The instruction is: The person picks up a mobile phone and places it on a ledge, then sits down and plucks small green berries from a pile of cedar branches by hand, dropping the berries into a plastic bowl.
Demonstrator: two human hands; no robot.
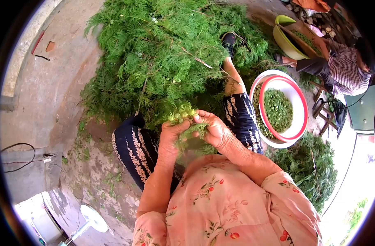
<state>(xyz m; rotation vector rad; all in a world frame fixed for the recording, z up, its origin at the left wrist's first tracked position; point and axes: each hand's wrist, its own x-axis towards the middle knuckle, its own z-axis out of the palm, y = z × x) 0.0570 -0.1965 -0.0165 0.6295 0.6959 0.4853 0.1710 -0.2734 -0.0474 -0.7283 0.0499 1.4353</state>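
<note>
Between my hands, over my lap, is a green conifer sprig (191,132) with a cluster of small round green cones (181,115) at its top. My left hand (171,137) is closed around the sprig on the left side, its thumb by the cones. On the right, my right hand (215,130) has thumb and fingers pinched together at the sprig, just beside the cones. Some of the fingertips are hidden by foliage. A large heap of cut conifer branches (162,57) lies directly in front of my hands and around my legs.
To my right, a red-rimmed bowl (305,107) of green pieces rests in a white basin (277,144) holding small round cones. More branches (306,168) lie behind it. Another person (347,67) sits farther right by a yellow-green tub (281,39). A white fan (94,218) stands at lower left.
</note>
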